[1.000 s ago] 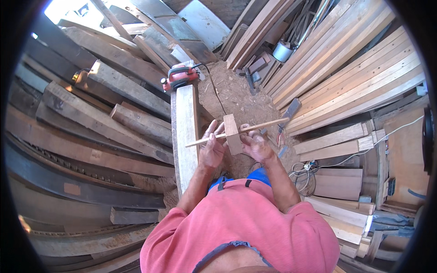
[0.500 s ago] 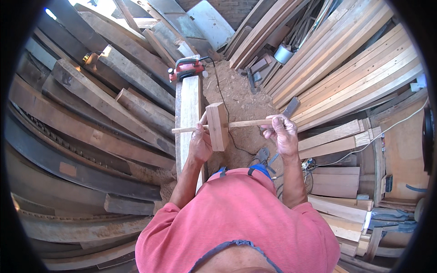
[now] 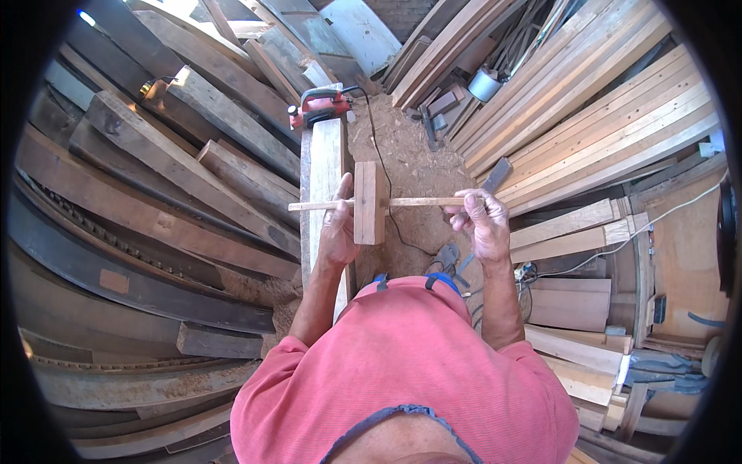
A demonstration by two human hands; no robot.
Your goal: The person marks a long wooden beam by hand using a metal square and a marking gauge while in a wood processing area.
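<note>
In front of my chest I hold a rectangular wooden block [image 3: 369, 216] with a thin wooden stick [image 3: 417, 202] that passes across and apparently through it. My left hand [image 3: 338, 228] grips the stick close to the block's left side, its fingers partly hidden behind. The stick's left end juts out past that hand. At the stick's right end my right hand [image 3: 482, 220] pinches it between thumb and fingers. A pale wooden beam [image 3: 325, 162] lies beneath, left of the block. On its far end rests a red and black electric planer [image 3: 319, 107].
Stacked dark planks [image 3: 154, 224] fill the left side. Long pale timbers [image 3: 580, 155] lean at the right. A black cord [image 3: 372, 147] runs from the planer over the sawdust-covered floor [image 3: 417, 162]. A metal can [image 3: 484, 85] stands among offcuts at the far right.
The block and stick have shifted slightly away from me and turned, so the block shows more upright. Both hands keep their hold and have moved a little with it.
</note>
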